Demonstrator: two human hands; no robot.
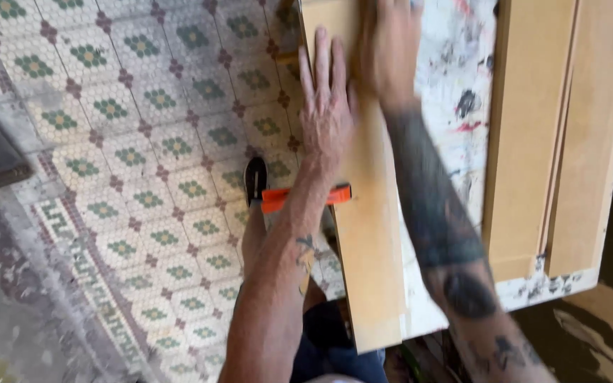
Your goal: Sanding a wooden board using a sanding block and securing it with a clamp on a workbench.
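A long tan wooden board (372,234) lies along the left edge of the paint-spattered white counter (455,85); a tan panelled wooden door (558,142) lies right of it.

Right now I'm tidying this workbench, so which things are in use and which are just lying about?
In use:
left hand
right hand
long wooden board
orange clamp

Lying about:
panelled wooden door
paint-spattered bench top

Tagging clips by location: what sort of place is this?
Likely a makeshift woodworking or painting spot in a tiled room. A paint-spattered work table holds a wooden board and a panelled door; an orange clamp is at the edge; mosaic tile floor below.
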